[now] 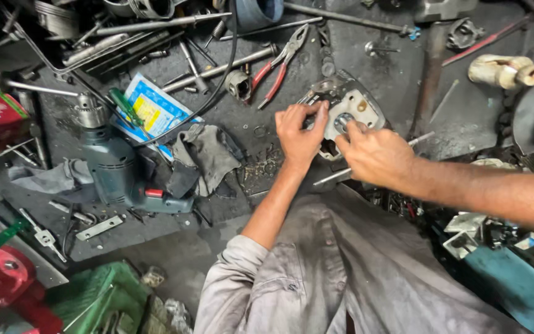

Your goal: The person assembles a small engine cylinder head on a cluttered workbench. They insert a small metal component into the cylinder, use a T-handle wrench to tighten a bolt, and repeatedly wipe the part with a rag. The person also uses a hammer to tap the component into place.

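A grey metal engine part (356, 102) with round openings lies on the dark, oily workbench (397, 74). My left hand (300, 133) grips its left edge, thumb and fingers curled over the rim. My right hand (375, 154) rests on the part's near side. Its fingertips pinch at a small round piece (343, 120) set in the middle opening. A thin metal rod (421, 138) runs under my right hand and sticks out on both sides; whether the hand grips it I cannot tell.
Red-handled pliers (276, 68) lie just left of the part. A teal electric drill (115, 167), grey rags (208, 154) and a blue-and-yellow packet (152, 108) are further left. Long rods and sockets crowd the back. A red tool (1, 278) sits at the lower left.
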